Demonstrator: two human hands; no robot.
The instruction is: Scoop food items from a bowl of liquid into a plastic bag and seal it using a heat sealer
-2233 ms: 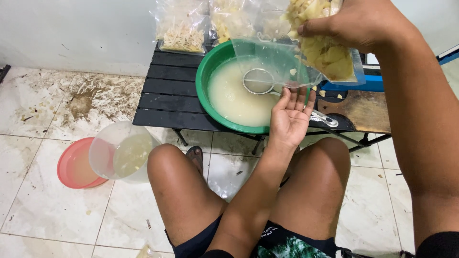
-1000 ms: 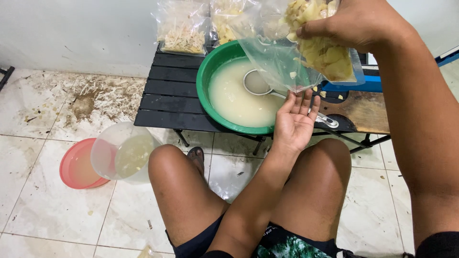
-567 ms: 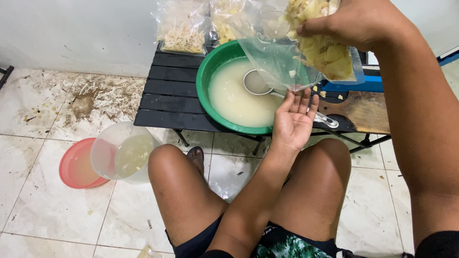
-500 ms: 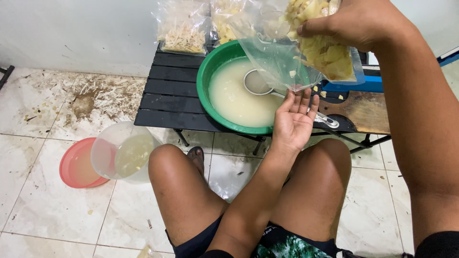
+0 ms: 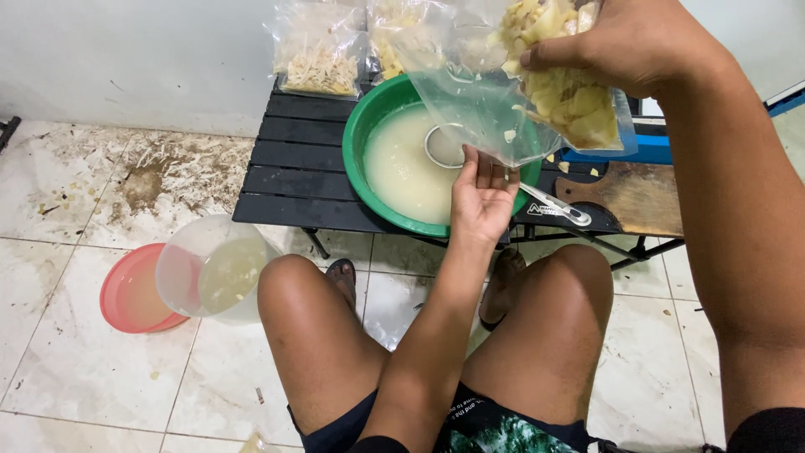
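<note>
Clear plastic bag (image 5: 537, 92) of yellow pieces is being gripped above the green basin (image 5: 369, 126) by the right hand (image 5: 625, 42); its lower corner is being touched by the open left hand (image 5: 482, 197).

Strainer (image 5: 444, 147) bowl partly behind bag (image 5: 503, 101); bag top cut off.

Right hand (image 5: 629, 42) gripping; left hand (image 5: 481, 197) raised, open.

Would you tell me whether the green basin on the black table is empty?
No, the green basin holds cloudy pale liquid, and a metal strainer rests in it.
</note>
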